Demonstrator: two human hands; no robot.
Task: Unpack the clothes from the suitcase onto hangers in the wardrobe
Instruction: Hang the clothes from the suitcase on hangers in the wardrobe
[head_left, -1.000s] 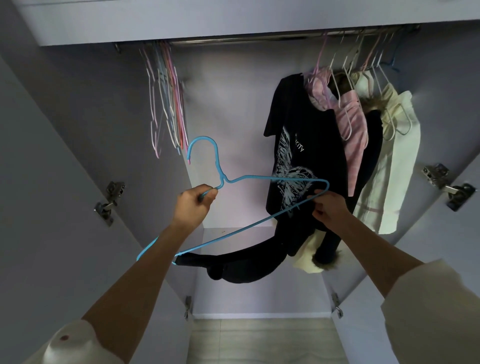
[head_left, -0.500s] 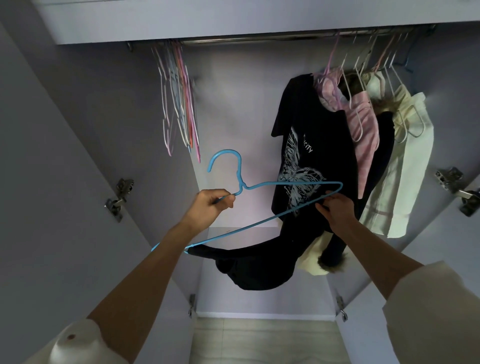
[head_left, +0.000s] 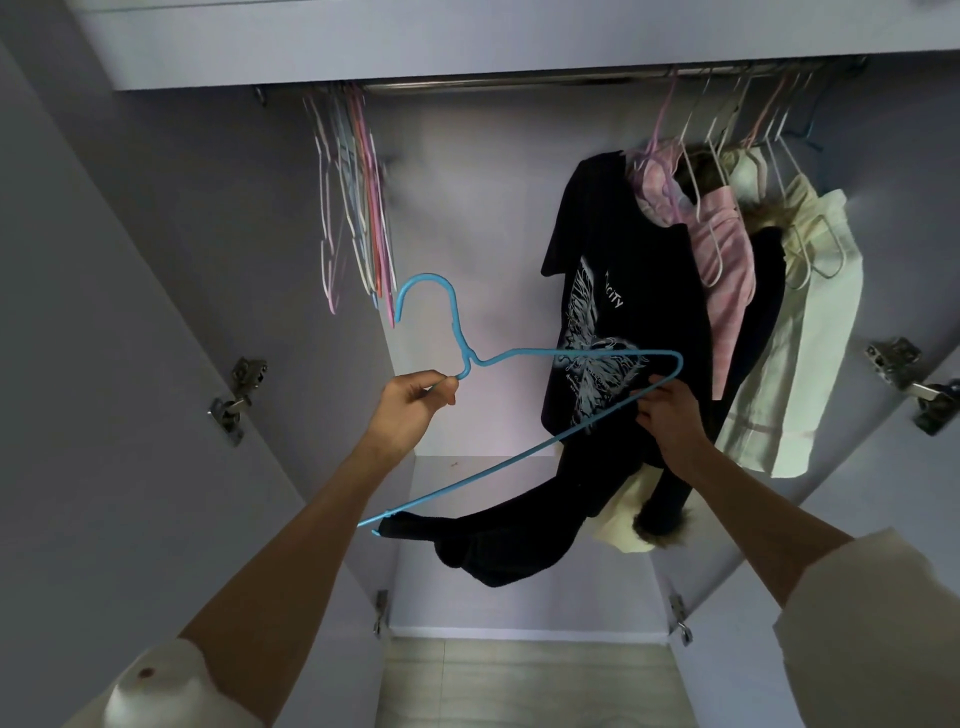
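I hold a blue wire hanger (head_left: 519, 358) in front of the open wardrobe. My left hand (head_left: 410, 410) grips it just below the hook. My right hand (head_left: 670, 421) pinches a dark garment (head_left: 498, 545) at the hanger's right corner. The garment droops from there down to the hanger's lower left tip, where one end is caught. Behind it, a black printed T-shirt (head_left: 613, 291), a pink top (head_left: 722, 270) and a cream garment (head_left: 810, 338) hang on the rail (head_left: 519, 83) at the right.
A bunch of empty pastel hangers (head_left: 353, 208) hangs at the rail's left end. Both wardrobe doors stand open, with metal hinges (head_left: 236, 395) on the left and right (head_left: 914, 379). The wardrobe floor (head_left: 467, 613) and tiled room floor (head_left: 519, 680) lie below.
Both hands have shifted slightly right and up with the hanger and the dark garment; my view has turned a little left. The grips look the same.
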